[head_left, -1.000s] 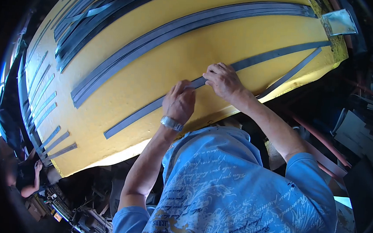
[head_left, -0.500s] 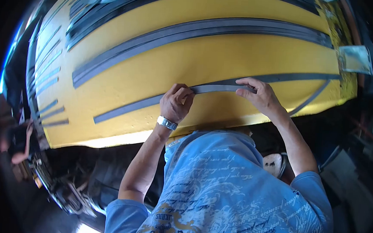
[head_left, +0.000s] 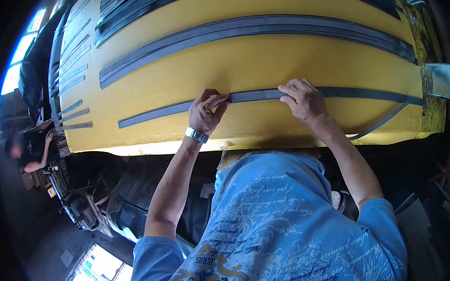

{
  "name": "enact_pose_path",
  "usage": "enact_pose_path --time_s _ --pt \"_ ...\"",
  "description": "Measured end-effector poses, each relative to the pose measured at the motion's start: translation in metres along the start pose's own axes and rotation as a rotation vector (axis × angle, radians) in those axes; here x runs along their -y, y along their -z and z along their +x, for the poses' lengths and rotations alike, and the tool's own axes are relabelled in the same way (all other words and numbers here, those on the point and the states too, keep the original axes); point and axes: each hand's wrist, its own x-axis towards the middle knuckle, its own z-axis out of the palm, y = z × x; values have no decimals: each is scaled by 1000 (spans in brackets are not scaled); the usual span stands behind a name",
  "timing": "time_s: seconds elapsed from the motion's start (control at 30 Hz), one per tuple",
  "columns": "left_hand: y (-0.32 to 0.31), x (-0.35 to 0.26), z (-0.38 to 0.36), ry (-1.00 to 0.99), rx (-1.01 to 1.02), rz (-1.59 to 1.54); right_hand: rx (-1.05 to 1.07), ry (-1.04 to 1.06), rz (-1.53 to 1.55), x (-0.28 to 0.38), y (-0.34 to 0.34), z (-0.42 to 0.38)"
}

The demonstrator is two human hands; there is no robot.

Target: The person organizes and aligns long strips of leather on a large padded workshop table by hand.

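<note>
While the left fingers [head_left: 214, 99] and right fingers [head_left: 293, 89] pinch one flat grey strip [head_left: 253, 95], it runs along the bench [head_left: 267, 123] between and beyond them. The yellow surface around them is smooth, faintly glossy. Past the fingers, dull, narrow bands [head_left: 258, 24] lie side by side; far left, shorter pieces [head_left: 76, 126], a person [head_left: 33, 152] and a bright window [head_left: 19, 74].
</note>
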Motion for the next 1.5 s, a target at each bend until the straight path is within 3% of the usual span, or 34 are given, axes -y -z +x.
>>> enact_pose_path --time_s 0.7,0.83,1.0,1.2,1.5 --pt "2 -10 0 -270 12 271 19 -19 -20 4 -3 0" --pt "-1 -18 5 -272 46 214 17 -9 -25 3 -4 0" --pt "-19 -29 16 -102 41 127 10 1 -45 2 -4 -1" --pt "-22 -30 18 -272 29 180 7 6 -38 1 -4 0" --pt "-23 -31 16 -274 44 214 13 -4 -68 5 -2 0"
